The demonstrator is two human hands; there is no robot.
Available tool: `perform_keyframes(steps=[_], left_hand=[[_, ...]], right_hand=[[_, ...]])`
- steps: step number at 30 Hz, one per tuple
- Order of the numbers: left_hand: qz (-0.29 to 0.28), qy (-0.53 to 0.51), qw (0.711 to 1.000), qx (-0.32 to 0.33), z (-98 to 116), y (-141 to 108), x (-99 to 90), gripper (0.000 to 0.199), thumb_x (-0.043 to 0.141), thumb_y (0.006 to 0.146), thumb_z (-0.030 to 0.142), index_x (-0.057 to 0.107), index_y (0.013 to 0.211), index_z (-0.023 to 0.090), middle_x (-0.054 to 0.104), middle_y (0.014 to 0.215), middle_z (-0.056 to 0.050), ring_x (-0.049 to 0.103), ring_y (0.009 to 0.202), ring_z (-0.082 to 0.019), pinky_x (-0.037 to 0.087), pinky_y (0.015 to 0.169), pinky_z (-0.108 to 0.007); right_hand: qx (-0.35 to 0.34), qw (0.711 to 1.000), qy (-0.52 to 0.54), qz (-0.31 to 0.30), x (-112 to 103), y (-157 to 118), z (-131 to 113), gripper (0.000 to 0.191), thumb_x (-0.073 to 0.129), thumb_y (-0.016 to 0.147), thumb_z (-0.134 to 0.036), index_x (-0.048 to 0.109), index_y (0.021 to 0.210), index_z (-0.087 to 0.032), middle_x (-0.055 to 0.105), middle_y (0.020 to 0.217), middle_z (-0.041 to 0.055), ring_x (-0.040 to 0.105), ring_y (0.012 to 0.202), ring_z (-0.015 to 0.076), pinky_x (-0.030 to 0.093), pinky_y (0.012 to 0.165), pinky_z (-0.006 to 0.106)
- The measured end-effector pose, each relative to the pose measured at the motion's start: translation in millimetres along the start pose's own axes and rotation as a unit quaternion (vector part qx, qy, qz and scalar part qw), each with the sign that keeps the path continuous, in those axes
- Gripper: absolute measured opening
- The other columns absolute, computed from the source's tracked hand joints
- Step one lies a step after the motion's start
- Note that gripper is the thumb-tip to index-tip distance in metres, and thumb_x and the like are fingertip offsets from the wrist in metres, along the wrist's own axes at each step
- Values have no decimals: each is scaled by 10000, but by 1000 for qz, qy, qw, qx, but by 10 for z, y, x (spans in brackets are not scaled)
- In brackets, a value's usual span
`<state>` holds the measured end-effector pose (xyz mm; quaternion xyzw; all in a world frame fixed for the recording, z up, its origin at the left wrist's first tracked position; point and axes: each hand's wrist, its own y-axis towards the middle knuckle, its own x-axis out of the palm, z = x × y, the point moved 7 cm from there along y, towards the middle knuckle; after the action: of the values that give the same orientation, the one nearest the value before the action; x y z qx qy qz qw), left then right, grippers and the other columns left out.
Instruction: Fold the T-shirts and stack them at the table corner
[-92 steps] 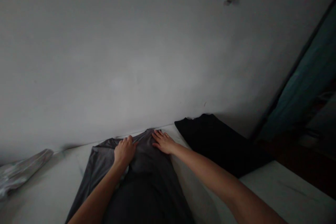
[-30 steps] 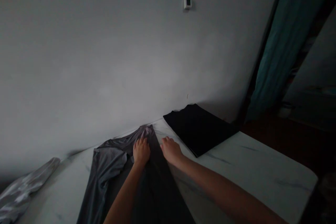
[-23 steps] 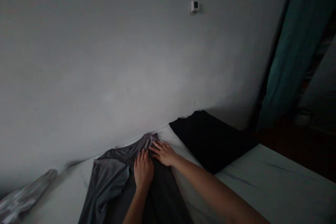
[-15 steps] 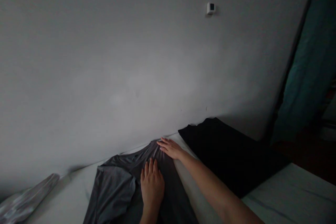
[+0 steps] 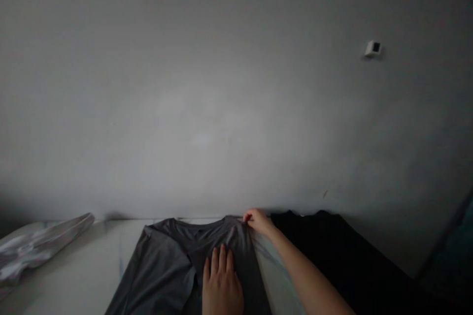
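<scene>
A dark grey shirt [image 5: 158, 266] lies spread on the bed, its neckline toward the wall and a fold running down its front. Flat on the right half of its chest rests my left hand [image 5: 222, 280], fingers stretched out. At the shirt's far right shoulder, my right hand [image 5: 256, 220] has its fingers pinched together on the edge of the cloth. The lower part of the shirt runs out of the picture.
A black garment [image 5: 332, 256] lies to the right on the pale bed sheet [image 5: 99, 256]. On the left is a crumpled light patterned cloth [image 5: 40, 248]. Behind the bed stands a grey wall [image 5: 207, 83] with a small white device [image 5: 373, 49]. A dark teal curtain [image 5: 458, 251] hangs at the right.
My right hand has gone from lying flat near the collar to pinching the shoulder edge. My left hand still lies flat on the shirt. The view has turned left and levelled.
</scene>
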<state>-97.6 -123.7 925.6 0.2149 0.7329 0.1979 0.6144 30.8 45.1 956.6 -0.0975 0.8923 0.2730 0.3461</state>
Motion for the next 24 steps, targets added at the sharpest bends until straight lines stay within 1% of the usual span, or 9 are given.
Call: perform_keyframes(steps=[2,4,7,9,12,14,16,20,24], left_hand=[[5,-3,1000,-7,6,-6,-17,559,438,788,146,584,1316,258,545,1418,-44,486,1324,-284,430,1083,-487],[14,-3,1000,-14,17,-11,-47,549,430,792,145,598,1302,258,552,1414,-42,490,1319,-283,423,1083,-486],[18,1,1000,-20,40,-13,-88,542,417,796,144,610,1288,267,557,1412,-37,486,1320,-279,411,1088,-492],[14,1,1000,-19,52,-10,-112,540,415,802,147,606,1292,268,559,1411,-38,483,1322,-281,403,1094,-497],[9,0,1000,-14,59,-7,-142,531,412,813,153,599,1299,255,555,1416,-42,479,1325,-279,398,1099,-496],[4,4,1000,-12,59,-7,-152,527,409,817,152,598,1300,249,552,1419,-42,479,1325,-278,401,1097,-494],[-1,8,1000,-11,57,-8,-153,525,404,825,155,593,1306,248,549,1422,-42,477,1327,-277,402,1095,-492],[-4,8,1000,-11,61,-7,-161,515,406,834,165,588,1309,247,550,1423,-45,471,1331,-278,403,1093,-493],[0,12,1000,-6,69,-3,-174,511,397,837,164,595,1301,241,562,1411,-44,478,1323,-276,405,1086,-486]], right_hand=[[4,1000,-14,-13,-57,33,19,274,479,711,11,689,696,-164,720,810,32,649,830,151,435,772,219],[19,999,-24,-14,-110,59,50,247,493,736,-21,672,653,-169,706,810,31,634,836,156,420,785,234],[66,997,-24,9,-140,95,128,243,476,814,-73,688,761,-178,696,875,51,621,879,169,412,776,253],[100,995,-8,8,-86,126,190,214,489,848,-117,693,847,-181,692,895,59,619,872,172,423,741,252],[123,989,53,-58,98,185,242,130,601,838,-225,695,916,-180,689,834,33,609,729,143,440,622,220],[116,981,103,-114,207,216,231,158,675,799,-269,702,925,-177,682,786,9,573,628,109,430,552,193],[101,972,143,-154,260,236,199,178,719,760,-276,712,901,-167,675,760,-1,542,587,88,420,524,177],[62,957,199,-200,269,255,125,189,753,717,-306,738,838,-162,676,731,-3,549,624,91,420,553,174],[36,948,221,-225,286,293,124,119,793,610,-233,744,686,-157,669,632,-15,557,618,105,433,616,202]])
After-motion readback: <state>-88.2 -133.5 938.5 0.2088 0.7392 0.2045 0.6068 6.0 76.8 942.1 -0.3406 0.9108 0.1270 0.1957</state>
